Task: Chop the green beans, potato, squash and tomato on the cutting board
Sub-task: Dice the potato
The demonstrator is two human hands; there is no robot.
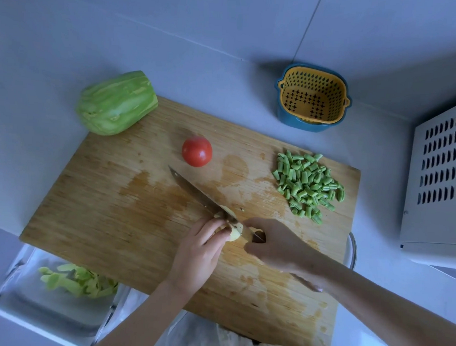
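Pale-yellow potato (pixel 234 235) sits at the near middle of the cutting board (pixel 115 220), held by the left hand (pixel 200 247). The right hand (pixel 271 242) grips the knife (pixel 194 192); the blade slants far-left across the potato, just beside the left fingertips.

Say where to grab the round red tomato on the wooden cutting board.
Grip the round red tomato from above, probably, across its widest middle. It sits free on the wooden cutting board, bare wood all round; the steel knife tip lies front-left.

Left hand (pixel 200 252), right hand (pixel 276 245), forearms bare; pale wrinkled garment (pixel 214 339) at waist
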